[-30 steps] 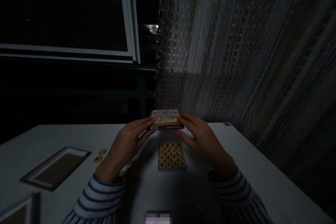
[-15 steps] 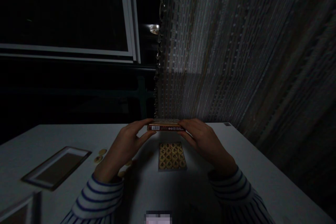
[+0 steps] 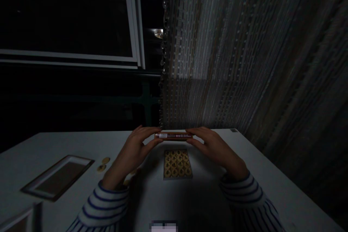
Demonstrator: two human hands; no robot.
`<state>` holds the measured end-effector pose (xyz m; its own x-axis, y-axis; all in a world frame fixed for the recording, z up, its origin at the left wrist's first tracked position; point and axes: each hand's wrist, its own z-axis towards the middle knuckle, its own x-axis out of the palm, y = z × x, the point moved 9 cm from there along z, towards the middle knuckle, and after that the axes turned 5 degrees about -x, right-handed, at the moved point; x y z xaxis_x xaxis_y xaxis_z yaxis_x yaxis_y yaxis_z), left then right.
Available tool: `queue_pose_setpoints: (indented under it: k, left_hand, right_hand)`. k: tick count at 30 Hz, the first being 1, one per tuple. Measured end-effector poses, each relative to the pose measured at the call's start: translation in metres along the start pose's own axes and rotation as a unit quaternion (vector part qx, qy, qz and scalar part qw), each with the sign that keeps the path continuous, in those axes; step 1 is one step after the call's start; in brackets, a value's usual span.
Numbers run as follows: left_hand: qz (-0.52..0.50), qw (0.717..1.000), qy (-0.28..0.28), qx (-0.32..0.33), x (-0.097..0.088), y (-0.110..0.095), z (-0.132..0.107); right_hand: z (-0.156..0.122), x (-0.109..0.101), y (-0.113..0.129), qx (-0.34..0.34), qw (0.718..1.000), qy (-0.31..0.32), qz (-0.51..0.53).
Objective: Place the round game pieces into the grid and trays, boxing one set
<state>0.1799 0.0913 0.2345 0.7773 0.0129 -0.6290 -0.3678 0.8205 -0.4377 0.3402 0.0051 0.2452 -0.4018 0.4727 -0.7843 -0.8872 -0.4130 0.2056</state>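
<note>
Head view: left hand (image 3: 133,149) and right hand (image 3: 214,148) each pinch one end of a thin printed box (image 3: 174,136), thumbs under, fingers over, probably for a level hold. Box is edge-on, barcode side facing wearer, near round pieces (image 3: 178,164) sitting in tight rows, likely tray-held, on white table (image 3: 266,174).

The box (image 3: 173,137) bears a barcode (image 3: 163,135) and pale print (image 3: 185,136), the discs (image 3: 178,163) dark characters (image 3: 174,165) (too blurred to read).

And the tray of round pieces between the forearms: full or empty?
Full: round pieces sit packed in rows across the tray.
</note>
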Motion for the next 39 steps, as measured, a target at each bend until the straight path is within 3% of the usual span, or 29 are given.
queue_pose_setpoints:
  k: [6, 19, 26, 39]
  left_hand:
    - [-0.028, 0.997, 0.049, -0.061, 0.013, 0.011, -0.001]
    - [-0.004, 0.988, 0.076, -0.136, 0.031, 0.018, 0.003]
    - [0.007, 0.986, 0.099, -0.131, 0.042, 0.021, 0.008]
    - [0.009, 0.990, 0.086, -0.107, 0.047, 0.035, 0.007]
  right_hand:
    - [0.004, 0.004, -0.010, 0.012, 1.000, 0.019, 0.001]
    - [0.002, 0.012, -0.024, 0.031, 0.997, 0.054, -0.036]
    - [-0.001, 0.017, -0.031, 0.051, 0.995, 0.064, -0.055]
    - [0.001, 0.035, -0.039, 0.065, 0.990, 0.077, -0.095]
